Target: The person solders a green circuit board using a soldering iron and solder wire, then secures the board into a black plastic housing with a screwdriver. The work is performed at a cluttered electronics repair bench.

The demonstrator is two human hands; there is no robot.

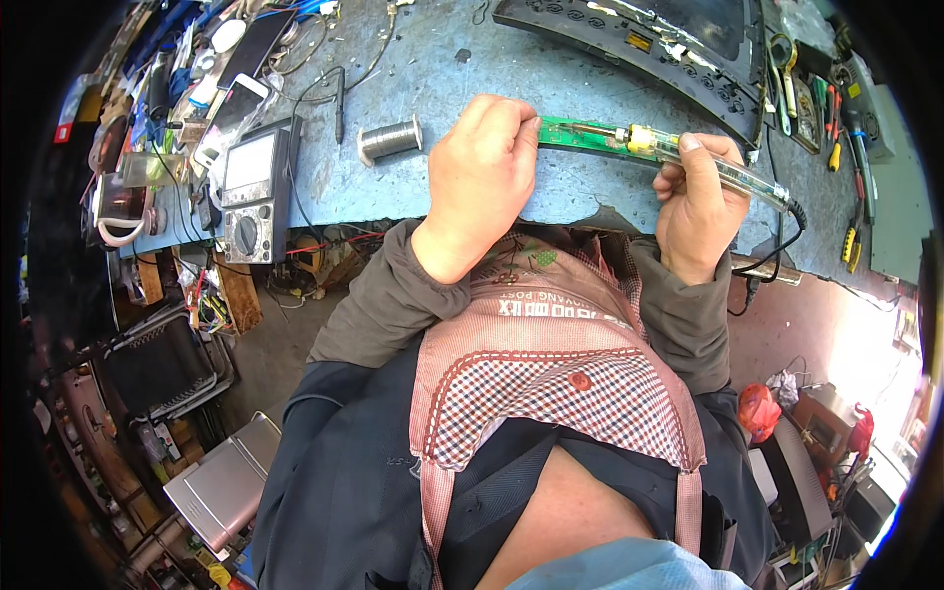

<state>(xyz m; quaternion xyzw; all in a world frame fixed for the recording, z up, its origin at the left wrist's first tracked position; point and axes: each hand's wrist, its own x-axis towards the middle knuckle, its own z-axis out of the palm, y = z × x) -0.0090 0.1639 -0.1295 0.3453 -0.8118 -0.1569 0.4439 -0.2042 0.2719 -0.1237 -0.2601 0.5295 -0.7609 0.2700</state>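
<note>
My left hand [482,177] is closed on the left end of a narrow green circuit board [564,133] above the blue bench. In my right hand [701,208] is a soldering iron [744,178] with a clear handle and a yellow collar. Its metal tip points left and lies over the board; whether it touches the board I cannot tell. A black cord runs from the handle's right end down past the bench edge. Left of my left hand, a spool of solder wire [389,140] lies on its side on the bench.
An analog multimeter [258,192] stands left of the spool, with a black test probe [340,106] near it. A large black panel [629,49] lies at the back. Screwdrivers [834,133] and tools crowd the right, a white phone [236,106] and clutter the left. The bench's front edge [393,224] runs below my wrists.
</note>
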